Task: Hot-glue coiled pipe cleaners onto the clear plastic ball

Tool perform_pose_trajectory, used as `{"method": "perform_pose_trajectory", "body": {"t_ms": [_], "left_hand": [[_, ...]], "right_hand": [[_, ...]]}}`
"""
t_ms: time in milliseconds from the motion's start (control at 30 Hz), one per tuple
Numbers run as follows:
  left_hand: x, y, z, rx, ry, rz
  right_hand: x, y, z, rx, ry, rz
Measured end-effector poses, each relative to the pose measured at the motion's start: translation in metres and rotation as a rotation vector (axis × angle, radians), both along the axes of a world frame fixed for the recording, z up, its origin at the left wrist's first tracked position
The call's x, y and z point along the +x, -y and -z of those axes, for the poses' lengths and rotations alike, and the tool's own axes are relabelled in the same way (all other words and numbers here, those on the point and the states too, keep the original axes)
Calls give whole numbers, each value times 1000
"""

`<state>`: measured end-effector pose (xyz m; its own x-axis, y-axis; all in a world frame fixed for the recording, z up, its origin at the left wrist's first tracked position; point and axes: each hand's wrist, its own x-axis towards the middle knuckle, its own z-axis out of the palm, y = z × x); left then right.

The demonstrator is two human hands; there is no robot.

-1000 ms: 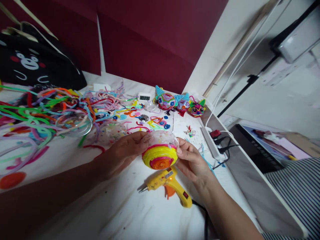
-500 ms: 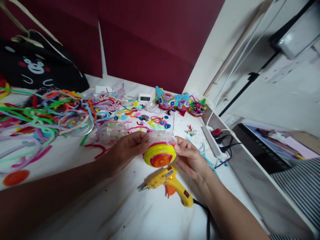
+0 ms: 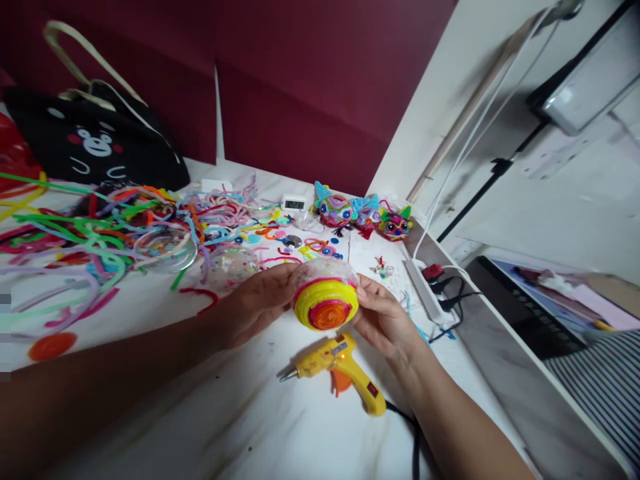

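Observation:
Between my two hands is a clear plastic ball [image 3: 326, 295], its near side coated with coiled pipe cleaner in orange, pink and yellow rings. My left hand [image 3: 267, 297] grips its left edge, the fingertips partly hidden behind it. On the right edge, my right hand [image 3: 383, 313] pinches the ball with thumb and fingers. Just below lies a yellow hot glue gun [image 3: 340, 367] on the white table [image 3: 240, 407], its nozzle pointing left and a small orange light glowing on its body.
Tangled pipe cleaners [image 3: 110, 233] cover the left side, near a clear dish [image 3: 167, 250]. Finished animal-face balls [image 3: 335, 210] stand at the back beside a small digital clock [image 3: 293, 203]. A power strip [image 3: 425, 290] with cables lies right. A black bag [image 3: 95, 143] stands back left.
The ball has turned slightly, so the coiled face points more toward me. Both hands stay on it. The whole view has shifted a little; the glue gun lies as before.

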<state>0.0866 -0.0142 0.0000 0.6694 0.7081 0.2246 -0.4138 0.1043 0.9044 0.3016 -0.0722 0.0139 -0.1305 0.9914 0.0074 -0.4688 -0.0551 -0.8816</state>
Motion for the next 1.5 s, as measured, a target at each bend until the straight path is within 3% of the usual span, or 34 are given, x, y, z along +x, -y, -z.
{"method": "perform_pose_trajectory", "body": {"t_ms": [100, 367, 500, 567, 667, 767, 867, 967, 1133, 1333, 1500], "left_hand": [[0, 0, 2, -49, 56, 63], [0, -5, 10, 31, 23, 28], [-5, -16, 8, 76, -72, -174], [-9, -18, 3, 158, -168, -290], [-11, -12, -7, 421, -269, -421], [-8, -2, -16, 665, -359, -482], [-2, 4, -23, 776, -426, -450], [5, 1, -29, 786, -467, -398], [13, -8, -41, 742, -643, -198], [13, -9, -49, 688, -693, -120], [15, -8, -43, 543, -610, -89]], "right_hand": [[1, -1, 1, 5, 21, 8], [1, -1, -1, 26, 88, 59], [6, 1, -7, 59, 153, 134], [8, 2, -10, 78, 204, 170], [8, 4, -12, 102, 279, 193], [5, 7, -14, 139, 374, 187], [2, 11, -15, 204, 484, 174], [0, 13, -15, 251, 528, 169], [-1, 14, -14, 246, 541, 146], [-5, 17, -12, 221, 548, 132], [-7, 17, -11, 237, 551, 132]]}}
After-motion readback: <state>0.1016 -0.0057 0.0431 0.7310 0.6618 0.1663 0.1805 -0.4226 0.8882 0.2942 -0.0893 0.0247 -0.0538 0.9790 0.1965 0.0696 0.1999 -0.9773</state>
